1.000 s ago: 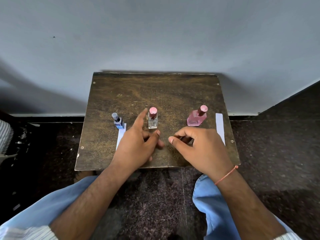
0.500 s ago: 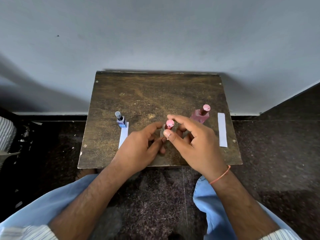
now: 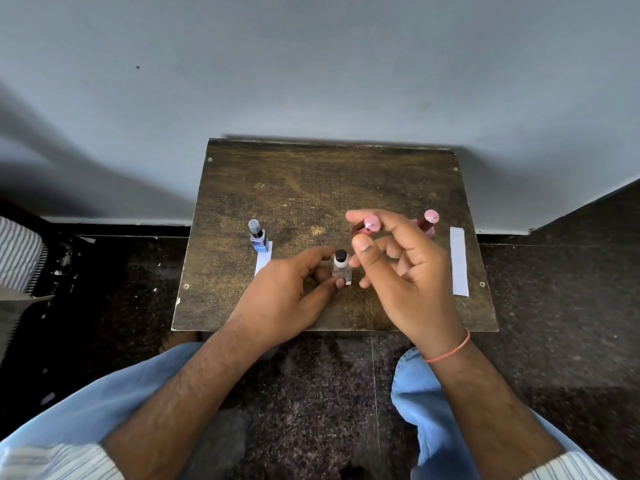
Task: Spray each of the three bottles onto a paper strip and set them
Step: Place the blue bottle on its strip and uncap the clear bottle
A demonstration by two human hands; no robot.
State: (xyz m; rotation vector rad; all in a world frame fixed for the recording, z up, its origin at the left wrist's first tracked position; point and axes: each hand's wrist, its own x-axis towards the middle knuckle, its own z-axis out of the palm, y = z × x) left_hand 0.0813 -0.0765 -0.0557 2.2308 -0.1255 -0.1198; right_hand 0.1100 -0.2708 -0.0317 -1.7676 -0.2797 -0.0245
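Glass first: small clear bottle (image 3: 341, 271) near the middle of the brown wooden table (image 3: 311, 188), close to the near edge. Stands up straight, black spray top bare. Held low down by the left hand (image 3: 280, 299), thumb and fingertips curled tight on its sides.

Up above and a bit to the right, pink cap (image 3: 371, 223) pinched in the curled fingers of the right hand (image 3: 405, 271). Off the bottle, so ready to spray soon, by the look of it.

Could go wrong in a few ways:

- Could drop the cap. Round and smooth, held only at the fingertips, so might roll off the table onto the dark floor.
- Could bump the pink bottle (image 3: 427, 225). Stands just behind the right hand, on the far right, tall and thin, easy to tip.
- Could miss the paper. Right paper strip (image 3: 459, 266) lies well apart from the clear bottle, and left paper strip (image 3: 263, 261) has the blue bottle (image 3: 258, 233) standing on its far end. Cannot tell which way the spray hole points, so might wet the table or the fingers.
- Could mix smells by spraying a strip meant for another bottle.
- Could slip. Wet glass in a fingertip hold slides easily.
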